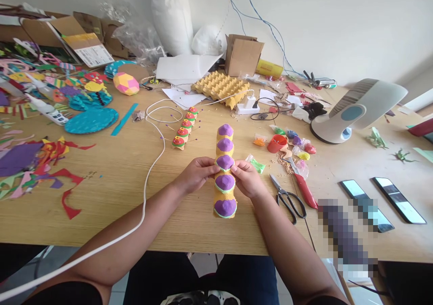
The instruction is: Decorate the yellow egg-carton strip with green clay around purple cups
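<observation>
A yellow egg-carton strip [224, 173] points away from me above the table, its row of bumps capped in purple clay with pale green rims on several of them. My left hand [200, 173] pinches its left side near the middle. Opposite, my right hand [247, 177] grips the right side with thumb and fingers. Beyond my left hand, a second egg-carton strip [184, 129] with red and green caps and thin pins stands on the table. Close to my right hand lie a bag of green clay [256, 164] and black-handled scissors [287, 197].
A white cable [145, 192] crosses the left side over my forearm. On the right are a red-handled knife [304, 187], a red cup [276, 143], a white fan [358, 106] and two phones [399, 200]. Further back sit a yellow egg tray [219, 87] and a power strip [247, 108]. Paper scraps [30, 165] cover the left.
</observation>
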